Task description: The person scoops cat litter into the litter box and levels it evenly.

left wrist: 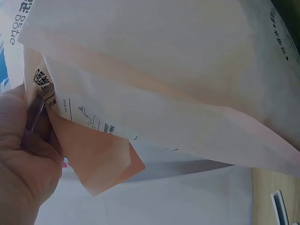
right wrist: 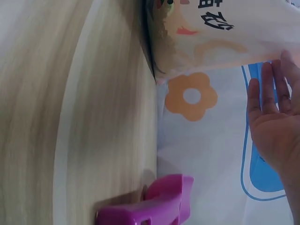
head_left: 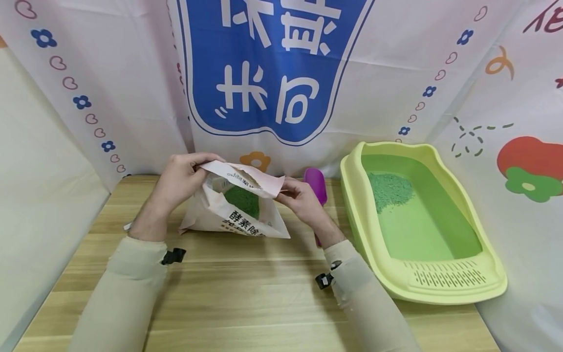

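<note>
An opened white paper bag of cat litter [head_left: 211, 208] stands on the table, its mouth gaping toward me and green litter [head_left: 243, 200] showing inside. My left hand [head_left: 178, 183] pinches the top left corner of the bag between thumb and fingers. At the opposite corner, my right hand [head_left: 303, 200] pinches the rim between thumb and index finger, and its other fingers stay fairly straight in the right wrist view. Close up, the left wrist view shows the folded bag wall [left wrist: 154, 61] beside that hand.
A yellow-green litter box [head_left: 422, 234] stands on the right, with a patch of green litter at its far left. The purple scoop [head_left: 314, 183] lies between bag and box, partly behind my right forearm. A printed cloth [head_left: 145, 73] hangs along the table's back edge.
</note>
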Demonstrator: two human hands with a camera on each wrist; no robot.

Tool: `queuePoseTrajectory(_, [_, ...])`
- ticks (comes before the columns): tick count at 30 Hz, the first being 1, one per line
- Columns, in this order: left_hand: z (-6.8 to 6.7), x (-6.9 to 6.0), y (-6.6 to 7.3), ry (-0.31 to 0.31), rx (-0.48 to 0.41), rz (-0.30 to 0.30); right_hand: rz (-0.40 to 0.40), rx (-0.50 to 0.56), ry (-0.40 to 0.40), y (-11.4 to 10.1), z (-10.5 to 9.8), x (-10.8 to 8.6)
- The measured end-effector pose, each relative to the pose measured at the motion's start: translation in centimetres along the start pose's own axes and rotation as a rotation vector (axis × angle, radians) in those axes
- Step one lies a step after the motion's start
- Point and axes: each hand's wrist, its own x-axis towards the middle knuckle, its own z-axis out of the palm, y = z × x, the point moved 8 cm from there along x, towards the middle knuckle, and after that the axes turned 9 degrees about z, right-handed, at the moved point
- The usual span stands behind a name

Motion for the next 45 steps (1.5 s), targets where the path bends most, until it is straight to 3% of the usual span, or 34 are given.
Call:
queuePoseTrajectory(4, [0.0,0.1,-0.3,-0.001,-0.004,-0.015,0.022,0.012,0.003,0.3,0.4,0.2])
queuePoseTrajectory(9, [0.0,0.1,-0.4,-0.005,-0.008,-0.025,0.066,-0.049,0.009,0.6,0.7,0.6])
queuePoseTrajectory(15, [0.0,0.1,-0.4,-0.03,-0.024,-0.075,0.097,-0.082,0.111,0.0,-0.3,1.1])
queuePoseTrajectory(26, [-0.7,0.4,0.3,-0.013,-0.028,-0.045,0.098,-0.12,0.221,-1.8,-1.5,1.3])
queuePoseTrajectory(30, [-1.2,0.3,0.6,-0.016,-0.036,-0.053,0.087,-0.106,0.257,-2.4,-2.0,1.2])
queuePoseTrajectory(36, [-2.0,-0.2,0.4,-0.01,-0.056,-0.134,0.102,-0.075,0.314,-3.1,-2.9,1.0])
queuePoseTrajectory(45, [-3.1,-1.2,0.3,0.058,-0.032,-0.142,0.155,0.02,0.43,-3.6,-4.1,0.8])
